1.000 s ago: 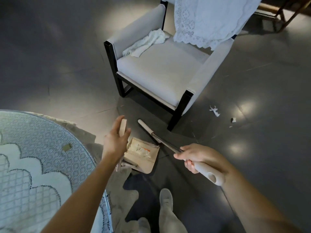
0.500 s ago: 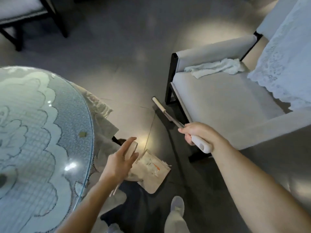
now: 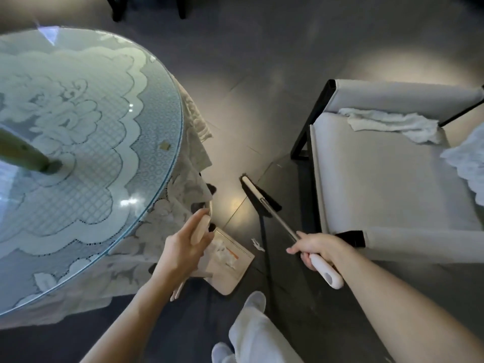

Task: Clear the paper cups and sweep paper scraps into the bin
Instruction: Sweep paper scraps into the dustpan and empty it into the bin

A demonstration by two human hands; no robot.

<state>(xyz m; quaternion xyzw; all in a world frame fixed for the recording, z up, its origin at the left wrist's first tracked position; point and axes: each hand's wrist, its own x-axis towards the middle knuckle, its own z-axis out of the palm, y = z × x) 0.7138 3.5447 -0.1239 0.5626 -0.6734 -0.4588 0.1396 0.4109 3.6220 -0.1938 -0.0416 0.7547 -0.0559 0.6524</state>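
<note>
My left hand (image 3: 183, 251) grips the beige upright handle of a dustpan (image 3: 230, 268) that rests on the dark floor beside the round table. White paper scraps lie inside the pan. My right hand (image 3: 318, 248) is closed around the white handle of a broom (image 3: 262, 199); its dark bristle head touches the floor ahead of the pan. One small white paper scrap (image 3: 257, 244) lies on the floor between the pan and the broom shaft. No paper cups or bin are in view.
A round glass-topped table (image 3: 167, 106) with a lace cloth fills the left. A white armchair (image 3: 379, 179) with black legs stands at the right, with a white rag (image 3: 390, 123) on its seat. My feet in white shoes (image 3: 255, 301) are below the pan.
The view has swung left, bringing the table further in and pushing the chair right. The broom head and dustpan have moved toward the table, and a paper scrap now lies beside the pan.
</note>
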